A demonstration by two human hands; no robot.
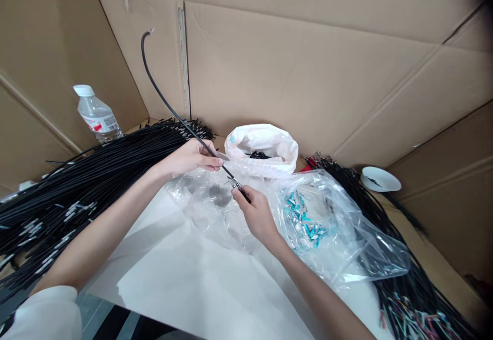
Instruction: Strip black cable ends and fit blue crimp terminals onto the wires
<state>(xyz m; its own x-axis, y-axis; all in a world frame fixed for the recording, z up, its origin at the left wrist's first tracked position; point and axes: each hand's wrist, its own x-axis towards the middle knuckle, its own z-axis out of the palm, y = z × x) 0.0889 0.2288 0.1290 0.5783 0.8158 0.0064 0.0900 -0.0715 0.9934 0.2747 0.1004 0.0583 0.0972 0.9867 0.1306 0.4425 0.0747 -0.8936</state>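
Observation:
A black cable (165, 101) arcs up and to the left from my left hand (198, 156), which pinches it close to its lower end. Its far upper end is bent over, with a pale tip. In my right hand (254, 211) is a small pair of pliers (236, 184) with a bright metal head and a black handle. The metal head meets the cable's lower end just below my left fingers. Whether its jaws are closed on the cable is too small to tell. Beneath both hands lies a clear plastic bag (215, 222).
Bundled black cables (127, 150) lie at left beside a water bottle (98, 116). Behind my hands stands a white bag (265, 139) with black pieces inside. Another clear bag (346, 232) holds blue-and-silver parts (304, 216). A white bowl (391, 180) and more cables (408, 263) are at right. Cardboard walls (308, 68) enclose the table.

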